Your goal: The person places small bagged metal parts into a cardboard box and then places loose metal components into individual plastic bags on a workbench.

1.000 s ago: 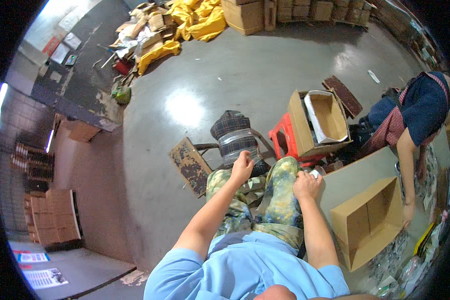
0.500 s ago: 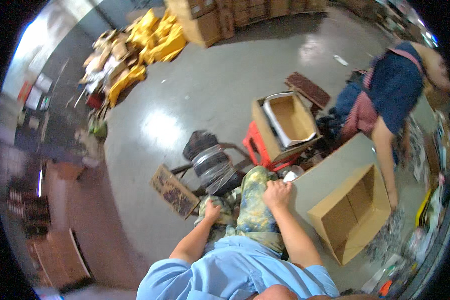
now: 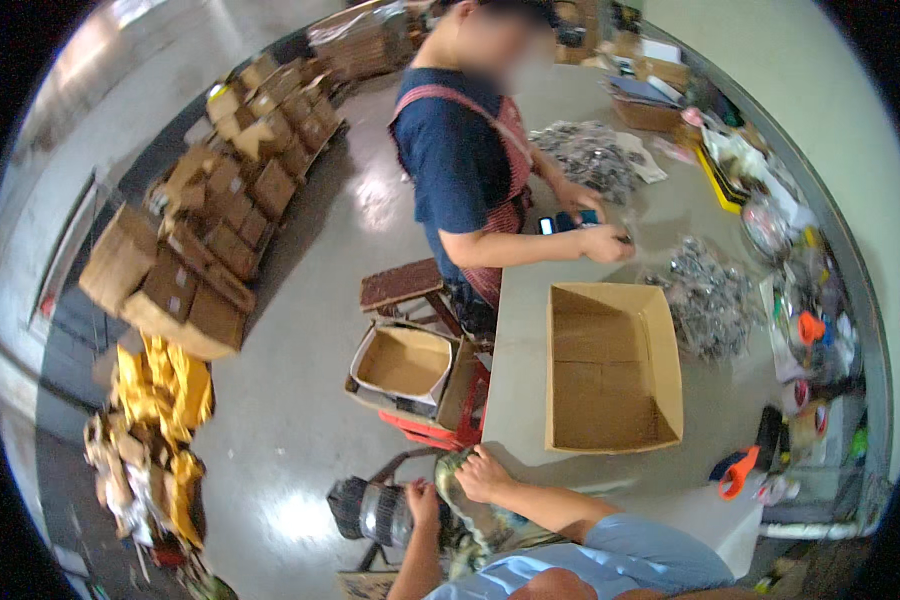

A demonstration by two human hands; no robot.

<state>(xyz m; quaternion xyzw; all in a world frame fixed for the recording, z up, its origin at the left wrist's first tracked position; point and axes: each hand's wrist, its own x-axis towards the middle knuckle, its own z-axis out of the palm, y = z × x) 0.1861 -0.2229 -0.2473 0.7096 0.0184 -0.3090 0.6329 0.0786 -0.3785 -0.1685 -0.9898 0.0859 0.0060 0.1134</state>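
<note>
My left hand [image 3: 422, 500] is closed at the patterned trouser leg, beside a low seat [image 3: 380, 512] with dark padding wrapped in clear film. Its fingertips are partly hidden. Over my other knee, my right hand [image 3: 485, 475] has curled fingers pinching the trouser cloth [image 3: 455, 478], close to the table's edge. An open cardboard box [image 3: 610, 370] rests on the grey table [image 3: 525, 330] ahead of my right arm. Beyond it a co-worker's hands [image 3: 600, 240] hold a small dark thing above the table.
Piles of small clear-wrapped pieces [image 3: 705, 300] lie right of the box. An orange tape dispenser [image 3: 738, 473] sits near the table's right side. A lined carton [image 3: 405, 362] rests on a red stool [image 3: 440, 435], near a brown wooden stool [image 3: 402, 285]. Cartons [image 3: 200, 250] are stacked far left.
My view has swung right, toward the table. The co-worker, bent over with one arm by the box before, now stands straighter with both hands together. My hands remain at my legs.
</note>
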